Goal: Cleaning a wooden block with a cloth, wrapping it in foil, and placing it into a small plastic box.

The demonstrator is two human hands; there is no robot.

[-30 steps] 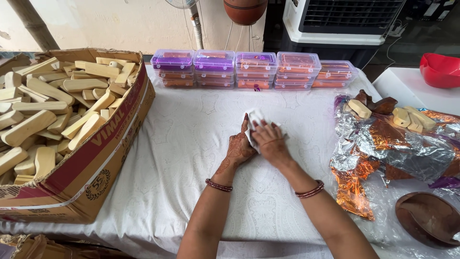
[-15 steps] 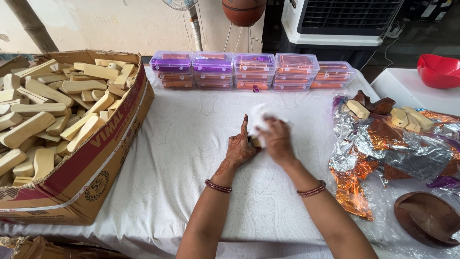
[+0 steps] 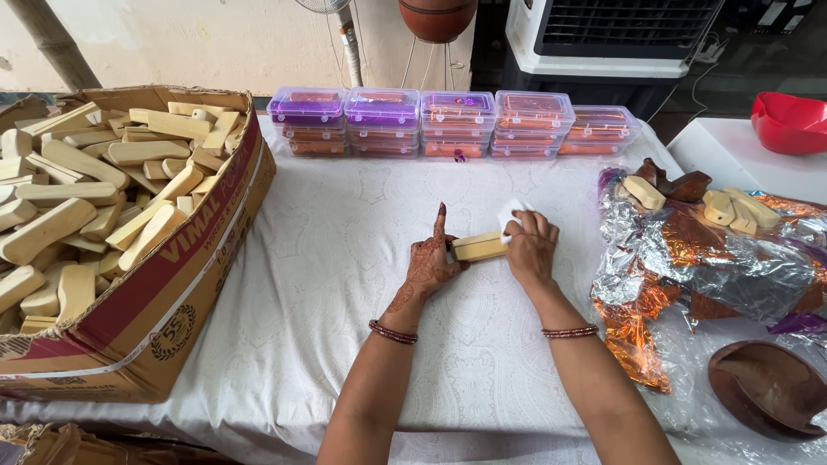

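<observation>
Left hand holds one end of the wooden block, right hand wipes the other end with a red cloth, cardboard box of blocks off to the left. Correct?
Not quite: the cloth is white, not red, as the head view shows. The rest holds: the left hand holds one end of the wooden block, the right hand presses the cloth on the other end, and the cardboard box of blocks sits to the left.
</observation>
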